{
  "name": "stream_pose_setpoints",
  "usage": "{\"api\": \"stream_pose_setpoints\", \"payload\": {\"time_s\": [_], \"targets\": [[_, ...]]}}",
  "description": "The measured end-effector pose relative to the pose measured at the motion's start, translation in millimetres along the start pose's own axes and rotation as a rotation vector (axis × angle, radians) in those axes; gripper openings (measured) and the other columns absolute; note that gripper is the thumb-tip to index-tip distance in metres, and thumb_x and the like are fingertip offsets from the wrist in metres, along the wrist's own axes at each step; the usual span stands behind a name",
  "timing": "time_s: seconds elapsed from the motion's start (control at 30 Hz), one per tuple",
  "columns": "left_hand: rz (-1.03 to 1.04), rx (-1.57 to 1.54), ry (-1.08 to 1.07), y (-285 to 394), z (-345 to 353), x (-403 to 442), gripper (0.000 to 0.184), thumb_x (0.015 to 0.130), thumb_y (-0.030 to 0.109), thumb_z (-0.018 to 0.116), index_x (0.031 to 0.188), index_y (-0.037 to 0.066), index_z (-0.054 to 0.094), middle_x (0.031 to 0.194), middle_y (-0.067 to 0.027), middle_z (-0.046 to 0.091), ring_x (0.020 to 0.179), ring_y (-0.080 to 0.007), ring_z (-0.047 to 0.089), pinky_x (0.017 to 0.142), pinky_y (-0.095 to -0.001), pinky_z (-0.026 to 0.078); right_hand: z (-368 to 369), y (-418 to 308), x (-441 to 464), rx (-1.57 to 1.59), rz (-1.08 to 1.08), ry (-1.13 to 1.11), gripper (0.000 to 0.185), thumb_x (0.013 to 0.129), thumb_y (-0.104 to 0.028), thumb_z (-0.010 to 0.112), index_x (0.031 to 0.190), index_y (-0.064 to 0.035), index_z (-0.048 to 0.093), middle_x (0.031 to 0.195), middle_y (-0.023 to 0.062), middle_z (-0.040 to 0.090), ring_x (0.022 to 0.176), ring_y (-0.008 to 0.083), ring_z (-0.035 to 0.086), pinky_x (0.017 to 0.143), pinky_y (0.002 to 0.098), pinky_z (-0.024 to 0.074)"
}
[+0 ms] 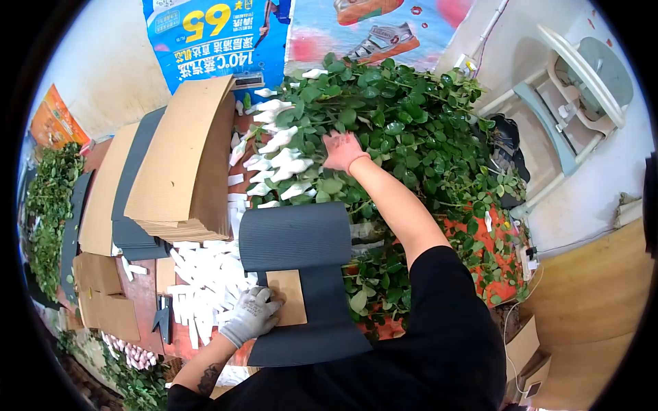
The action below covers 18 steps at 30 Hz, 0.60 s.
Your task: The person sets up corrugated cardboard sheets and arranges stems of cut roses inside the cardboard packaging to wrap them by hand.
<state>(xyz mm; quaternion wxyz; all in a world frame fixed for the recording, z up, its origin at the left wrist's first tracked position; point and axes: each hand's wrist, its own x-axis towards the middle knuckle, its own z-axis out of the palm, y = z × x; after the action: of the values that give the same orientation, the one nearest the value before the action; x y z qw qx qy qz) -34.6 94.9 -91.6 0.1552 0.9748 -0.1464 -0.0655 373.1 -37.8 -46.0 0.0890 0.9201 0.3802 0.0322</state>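
My left hand (252,315), in a grey glove, is at the left edge of a small brown cardboard piece (293,299), fingers curled over it. That piece lies on a black corrugated sheet (325,308), whose far end is a raised ridged fold (295,236). My right hand (342,151), in a pink glove, reaches over a big heap of leafy green stems (411,137), fingers apart, with some fingertips among the leaves. Just left of it lie several flower heads in white sleeves (291,166), probably roses. I see nothing held in the right hand.
Left of the sheet are loose white sleeves (205,281), a black stapler (162,318) and a tall stack of brown cardboard (178,151). Black sheets (133,185) stand behind it. More leafy stems (55,212) lie far left. A high chair (582,89) stands right.
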Motion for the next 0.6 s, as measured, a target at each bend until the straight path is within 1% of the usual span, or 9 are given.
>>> {"api": "stream_pose_setpoints", "payload": {"time_s": [0.03,0.17,0.23,0.33,0.37,0.43,0.5,0.53,0.6], "targets": [[-0.004,0.0,-0.003,1.0,-1.7,-1.5,0.035,0.076,0.03,0.065,0.107,0.016,0.064,0.112,-0.0109,0.054,0.108,-0.0286,0.05,0.09,-0.043,0.042,1.6,-1.8,2.5,0.04,-0.026,-0.113,0.067,0.069,-0.042,0.066,0.123,-0.0057,0.049,0.122,0.0171,0.051,0.113,0.0315,0.051,0.095,0.0424,0.04],[-0.028,-0.042,-0.012,-2.2,4.5,-3.4,0.035,0.076,0.029,0.064,0.108,0.016,0.063,0.11,-0.0112,0.054,0.107,-0.0294,0.05,0.089,-0.0436,0.042,1.0,9.5,-2.5,0.015,-0.105,-0.123,0.053,0.072,-0.036,0.062,0.117,-0.0075,0.053,0.117,0.0136,0.056,0.109,0.0265,0.054,0.092,0.0389,0.0426],[-0.021,-0.054,0.01,-4.6,9.0,-4.3,0.036,0.076,0.029,0.064,0.109,0.016,0.063,0.11,-0.0111,0.054,0.107,-0.0295,0.05,0.089,-0.0432,0.042,-11.2,19.7,-21.8,-0.06,-0.133,0.02,0.052,0.076,-0.04,0.059,0.119,-0.0116,0.054,0.119,0.0094,0.057,0.111,0.0239,0.054,0.093,0.0337,0.0411],[-0.005,-0.104,0.018,-7.5,6.9,-3.7,0.037,0.076,0.028,0.064,0.11,0.015,0.062,0.11,-0.0106,0.053,0.107,-0.0294,0.05,0.088,-0.0423,0.043,-12.1,54.0,-24.4,-0.097,-0.129,0.324,0.045,0.075,-0.035,0.062,0.114,-0.013,0.056,0.106,0.0071,0.06,0.102,0.023,0.056,0.09,0.0321,0.0425],[0.0,-0.141,0.006,-8.2,4.6,-3.1,0.037,0.076,0.028,0.063,0.11,0.014,0.062,0.11,-0.0102,0.053,0.107,-0.0293,0.05,0.088,-0.0417,0.043,-45.6,56.3,-33.2,0.091,-0.091,0.335,0.047,0.072,-0.036,0.064,0.112,-0.0116,0.056,0.107,0.0073,0.059,0.102,0.024,0.056,0.091,0.0327,0.0421],[0.011,-0.125,0.006,-8.0,-9.0,-5.3,0.038,0.076,0.027,0.063,0.11,0.012,0.062,0.109,-0.0099,0.055,0.104,-0.0275,0.052,0.089,-0.0406,0.043,-7.0,117.7,-10.8,0.279,-0.167,0.688,0.053,0.071,-0.037,0.066,0.114,-0.007,0.054,0.106,0.0095,0.059,0.103,0.0262,0.054,0.095,0.0329,0.0399],[0.043,-0.169,-0.156,-9.2,-26.7,-2.6,0.039,0.075,0.026,0.064,0.11,0.01,0.061,0.102,-0.01,0.058,0.096,-0.0264,0.057,0.086,-0.0408,0.045,-68.9,122.8,-39.1,0.341,0.042,0.613,0.054,0.073,-0.03,0.068,0.116,-0.002,0.05,0.111,0.0115,0.056,0.108,0.0267,0.05,0.097,0.0342,0.0383],[0.118,-0.209,-0.115,-8.9,-40.4,-1.7,0.039,0.078,0.025,0.064,0.113,0.009,0.06,0.099,-0.011,0.062,0.091,-0.0267,0.061,0.084,-0.0406,0.047,-93.0,131.0,-47.1,0.325,0.048,0.632,0.054,0.073,-0.03,0.068,0.116,-0.002,0.05,0.111,0.0115,0.056,0.108,0.0267,0.05,0.097,0.0342,0.0383],[0.101,-0.413,-0.148,15.6,-108.6,13.4,0.04,0.079,0.025,0.063,0.115,0.007,0.059,0.101,-0.0114,0.063,0.094,-0.0263,0.062,0.086,-0.0392,0.047,-124.8,148.8,-60.5,0.749,0.096,0.545,0.05,0.074,-0.022,0.069,0.115,0.0012,0.05,0.112,0.0127,0.056,0.106,0.0283,0.051,0.093,0.0364,0.0406]]}}
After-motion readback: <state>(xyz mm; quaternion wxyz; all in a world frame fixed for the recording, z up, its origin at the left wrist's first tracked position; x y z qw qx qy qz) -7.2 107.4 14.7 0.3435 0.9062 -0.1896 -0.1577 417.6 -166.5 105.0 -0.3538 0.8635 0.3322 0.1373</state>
